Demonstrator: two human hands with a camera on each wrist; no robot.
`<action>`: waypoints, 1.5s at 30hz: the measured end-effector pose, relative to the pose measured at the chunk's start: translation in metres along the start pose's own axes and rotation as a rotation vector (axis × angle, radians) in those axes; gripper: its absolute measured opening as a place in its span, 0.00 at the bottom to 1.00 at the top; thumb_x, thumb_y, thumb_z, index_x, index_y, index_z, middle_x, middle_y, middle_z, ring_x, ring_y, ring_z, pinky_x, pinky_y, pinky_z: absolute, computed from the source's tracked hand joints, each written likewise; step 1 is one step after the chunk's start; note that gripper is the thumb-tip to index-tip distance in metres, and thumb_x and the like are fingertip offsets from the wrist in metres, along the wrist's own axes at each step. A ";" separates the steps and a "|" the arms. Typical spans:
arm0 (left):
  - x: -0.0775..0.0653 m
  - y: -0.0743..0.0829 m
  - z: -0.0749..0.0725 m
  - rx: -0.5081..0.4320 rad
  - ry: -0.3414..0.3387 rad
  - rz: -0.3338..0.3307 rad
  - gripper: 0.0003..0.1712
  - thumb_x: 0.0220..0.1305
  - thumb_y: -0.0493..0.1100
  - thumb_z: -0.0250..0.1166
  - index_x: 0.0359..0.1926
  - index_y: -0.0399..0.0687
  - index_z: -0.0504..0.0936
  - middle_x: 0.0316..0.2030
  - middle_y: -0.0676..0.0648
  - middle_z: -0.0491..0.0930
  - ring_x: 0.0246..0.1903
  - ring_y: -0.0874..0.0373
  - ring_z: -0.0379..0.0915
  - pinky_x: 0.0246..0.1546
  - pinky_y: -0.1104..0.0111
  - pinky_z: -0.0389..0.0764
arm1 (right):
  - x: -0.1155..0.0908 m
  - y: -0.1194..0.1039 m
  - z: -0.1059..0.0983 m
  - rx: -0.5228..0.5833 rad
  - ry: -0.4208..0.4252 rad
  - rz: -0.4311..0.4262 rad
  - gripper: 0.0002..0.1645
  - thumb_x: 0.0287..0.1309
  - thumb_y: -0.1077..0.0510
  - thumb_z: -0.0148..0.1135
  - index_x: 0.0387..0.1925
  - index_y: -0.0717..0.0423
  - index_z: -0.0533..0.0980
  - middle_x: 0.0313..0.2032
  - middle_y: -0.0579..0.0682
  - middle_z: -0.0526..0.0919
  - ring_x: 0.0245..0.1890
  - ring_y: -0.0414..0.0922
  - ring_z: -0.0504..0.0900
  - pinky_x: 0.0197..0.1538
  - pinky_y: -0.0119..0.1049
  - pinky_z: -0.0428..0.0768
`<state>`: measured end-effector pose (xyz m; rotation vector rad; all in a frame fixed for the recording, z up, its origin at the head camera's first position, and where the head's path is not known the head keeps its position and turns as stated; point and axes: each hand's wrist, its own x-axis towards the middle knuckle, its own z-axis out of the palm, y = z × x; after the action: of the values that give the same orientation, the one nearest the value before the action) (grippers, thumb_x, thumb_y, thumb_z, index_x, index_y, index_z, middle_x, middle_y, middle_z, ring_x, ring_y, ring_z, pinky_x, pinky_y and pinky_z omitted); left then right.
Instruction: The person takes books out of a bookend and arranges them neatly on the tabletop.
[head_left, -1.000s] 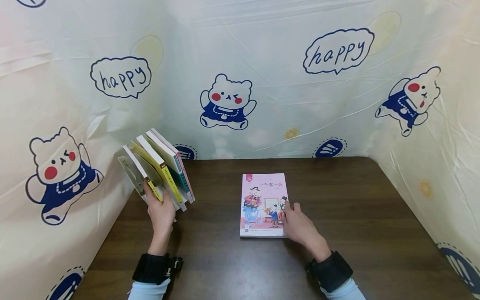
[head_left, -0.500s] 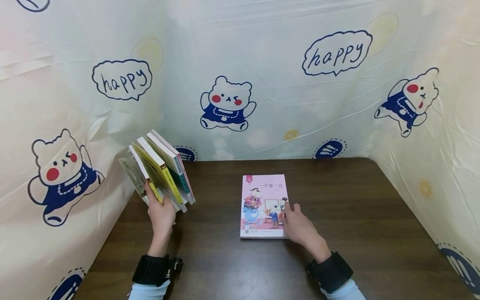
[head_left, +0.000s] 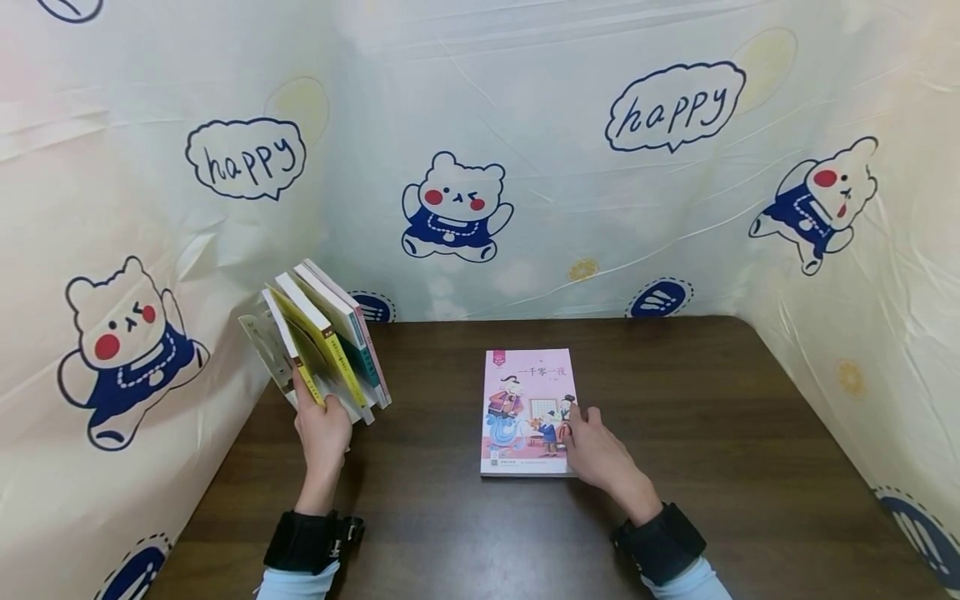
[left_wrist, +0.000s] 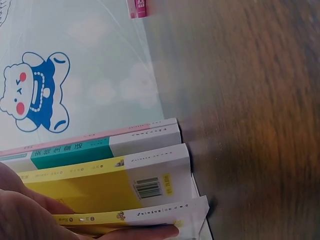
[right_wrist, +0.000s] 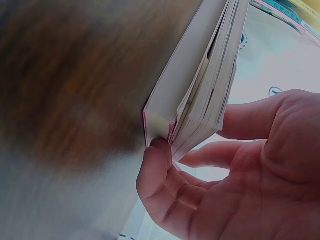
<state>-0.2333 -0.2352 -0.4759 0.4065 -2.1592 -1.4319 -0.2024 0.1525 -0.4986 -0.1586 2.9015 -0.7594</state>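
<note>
At the left of the head view my left hand [head_left: 324, 437] grips the lower spine of a thin yellow-and-white book [head_left: 288, 333]. It stands in a row of leaning books: a thicker yellow-spined book [head_left: 337, 350] and a teal-spined book [head_left: 365, 358] to its right, a pale greenish one [head_left: 262, 346] to its left. In the left wrist view, fingers lie on both sides of the yellow-and-white book [left_wrist: 165, 212]. My right hand [head_left: 603, 450] holds the right edge of a pink picture-covered book [head_left: 525, 412] lying flat. The right wrist view shows fingers curled at the book's page edges [right_wrist: 187, 95].
The dark wooden table [head_left: 712, 433] spreads around both hands. A pale patterned cloth [head_left: 555, 208] hangs along its back and sides. A pink-spined book [head_left: 375, 350] is at the right end of the leaning row.
The top of the yellow-and-white book has tipped a little to the right, nearer the thicker yellow book. My right hand and the pink book have stayed in place.
</note>
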 end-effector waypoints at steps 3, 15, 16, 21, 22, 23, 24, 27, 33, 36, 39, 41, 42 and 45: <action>-0.001 0.001 0.000 0.002 0.000 0.005 0.44 0.77 0.30 0.42 0.85 0.63 0.40 0.81 0.32 0.53 0.70 0.29 0.62 0.65 0.30 0.66 | 0.000 0.000 0.000 0.000 -0.002 0.005 0.35 0.74 0.59 0.57 0.74 0.74 0.62 0.60 0.76 0.70 0.35 0.54 0.78 0.32 0.45 0.78; -0.007 0.004 -0.005 -0.002 -0.007 -0.025 0.41 0.78 0.31 0.41 0.85 0.60 0.42 0.81 0.33 0.54 0.68 0.30 0.64 0.59 0.34 0.70 | -0.002 -0.001 -0.001 0.000 -0.001 -0.007 0.35 0.74 0.59 0.58 0.73 0.73 0.62 0.61 0.77 0.70 0.36 0.55 0.79 0.32 0.45 0.79; -0.008 0.004 -0.005 -0.003 -0.006 -0.025 0.41 0.78 0.32 0.41 0.85 0.61 0.42 0.81 0.33 0.55 0.68 0.30 0.65 0.58 0.35 0.70 | -0.002 -0.001 -0.001 0.000 -0.002 -0.008 0.35 0.74 0.59 0.58 0.74 0.74 0.62 0.60 0.77 0.70 0.35 0.55 0.79 0.32 0.45 0.79; -0.011 0.007 -0.007 -0.002 0.002 -0.017 0.41 0.77 0.31 0.41 0.85 0.61 0.44 0.80 0.32 0.56 0.67 0.30 0.65 0.57 0.37 0.70 | -0.002 -0.001 -0.001 -0.002 -0.002 -0.009 0.35 0.74 0.59 0.58 0.73 0.73 0.62 0.60 0.76 0.70 0.35 0.55 0.79 0.32 0.46 0.79; -0.011 0.008 -0.008 -0.003 0.001 -0.016 0.41 0.77 0.31 0.41 0.85 0.60 0.44 0.80 0.32 0.56 0.68 0.31 0.65 0.58 0.36 0.70 | -0.002 -0.001 -0.001 -0.002 -0.003 -0.009 0.35 0.74 0.59 0.58 0.73 0.74 0.62 0.60 0.76 0.70 0.35 0.55 0.79 0.32 0.46 0.79; -0.012 0.008 -0.009 -0.003 -0.001 -0.017 0.41 0.77 0.31 0.41 0.85 0.60 0.44 0.81 0.32 0.55 0.68 0.31 0.64 0.59 0.36 0.70 | -0.002 -0.001 -0.001 -0.002 -0.003 -0.008 0.35 0.74 0.59 0.58 0.73 0.74 0.62 0.60 0.77 0.70 0.35 0.55 0.79 0.32 0.46 0.79; -0.012 0.008 -0.009 -0.005 -0.001 -0.018 0.41 0.77 0.31 0.41 0.85 0.60 0.45 0.81 0.33 0.55 0.69 0.32 0.64 0.61 0.36 0.69 | -0.002 -0.001 -0.001 -0.001 -0.004 -0.008 0.35 0.74 0.59 0.58 0.73 0.74 0.62 0.60 0.76 0.70 0.35 0.55 0.79 0.32 0.45 0.79; -0.013 0.008 -0.010 -0.004 -0.002 -0.019 0.39 0.78 0.33 0.40 0.84 0.57 0.46 0.81 0.34 0.55 0.70 0.34 0.62 0.65 0.35 0.68 | -0.002 0.000 -0.001 0.001 -0.005 -0.008 0.35 0.74 0.59 0.58 0.74 0.73 0.62 0.60 0.77 0.70 0.35 0.55 0.79 0.32 0.45 0.79; -0.016 0.010 -0.012 -0.009 0.000 -0.018 0.37 0.79 0.34 0.40 0.84 0.54 0.49 0.81 0.34 0.55 0.74 0.37 0.56 0.71 0.35 0.62 | -0.002 0.000 -0.001 0.002 -0.002 -0.011 0.35 0.74 0.59 0.58 0.73 0.74 0.62 0.61 0.77 0.70 0.36 0.56 0.79 0.34 0.47 0.80; -0.018 0.013 -0.013 -0.022 -0.006 -0.015 0.36 0.79 0.34 0.40 0.84 0.54 0.49 0.81 0.35 0.55 0.76 0.41 0.52 0.73 0.36 0.59 | -0.002 0.000 -0.001 0.003 -0.002 -0.011 0.35 0.74 0.59 0.58 0.73 0.73 0.62 0.60 0.77 0.70 0.36 0.55 0.79 0.33 0.47 0.80; -0.020 0.014 -0.014 -0.027 -0.001 -0.009 0.36 0.79 0.33 0.40 0.84 0.53 0.50 0.81 0.35 0.56 0.76 0.42 0.53 0.73 0.37 0.59 | -0.002 -0.001 -0.001 0.003 -0.003 -0.008 0.35 0.74 0.59 0.58 0.73 0.74 0.62 0.60 0.77 0.70 0.35 0.55 0.79 0.32 0.46 0.79; -0.021 0.015 -0.015 -0.027 0.004 -0.008 0.36 0.79 0.32 0.41 0.83 0.53 0.51 0.81 0.36 0.57 0.76 0.42 0.54 0.73 0.37 0.60 | -0.002 -0.001 -0.001 0.003 -0.003 -0.006 0.35 0.74 0.59 0.58 0.74 0.74 0.62 0.60 0.77 0.70 0.34 0.55 0.78 0.32 0.46 0.79; -0.022 0.015 -0.015 -0.029 0.002 -0.009 0.36 0.79 0.32 0.41 0.83 0.53 0.51 0.81 0.36 0.56 0.75 0.42 0.54 0.73 0.37 0.60 | -0.002 -0.001 -0.001 0.002 -0.003 -0.005 0.35 0.74 0.59 0.58 0.74 0.74 0.62 0.60 0.77 0.70 0.34 0.55 0.78 0.32 0.46 0.79; -0.024 0.017 -0.016 -0.028 -0.004 -0.018 0.35 0.79 0.33 0.41 0.83 0.51 0.51 0.81 0.35 0.56 0.76 0.42 0.53 0.74 0.37 0.59 | -0.002 -0.001 -0.001 0.003 -0.005 -0.005 0.35 0.74 0.59 0.58 0.74 0.73 0.62 0.60 0.76 0.70 0.34 0.54 0.78 0.32 0.46 0.78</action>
<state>-0.2040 -0.2289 -0.4609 0.4141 -2.1417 -1.4721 -0.2002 0.1524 -0.4965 -0.1672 2.8959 -0.7634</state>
